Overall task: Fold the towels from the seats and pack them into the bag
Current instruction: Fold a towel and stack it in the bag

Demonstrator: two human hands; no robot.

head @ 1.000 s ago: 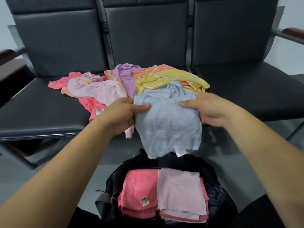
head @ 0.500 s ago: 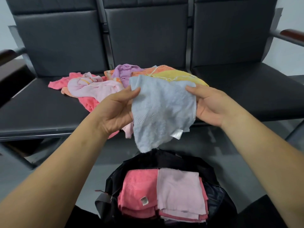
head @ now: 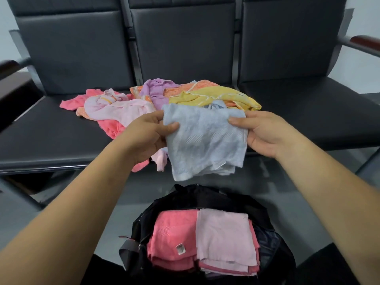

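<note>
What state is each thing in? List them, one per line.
Blue towel: partly folded, held in mid-air.
Left hand: pinches its left edge.
Right hand: pinches its right edge.
Bag: open, folded pink towels inside.
Towel pile: crumpled, unfolded, on the seats.

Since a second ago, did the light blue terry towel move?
Yes, upward: the light blue terry towel now hangs clear of the black fabric bag.

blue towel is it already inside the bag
No, the left hand and right hand hold the blue towel above the bag.
</note>
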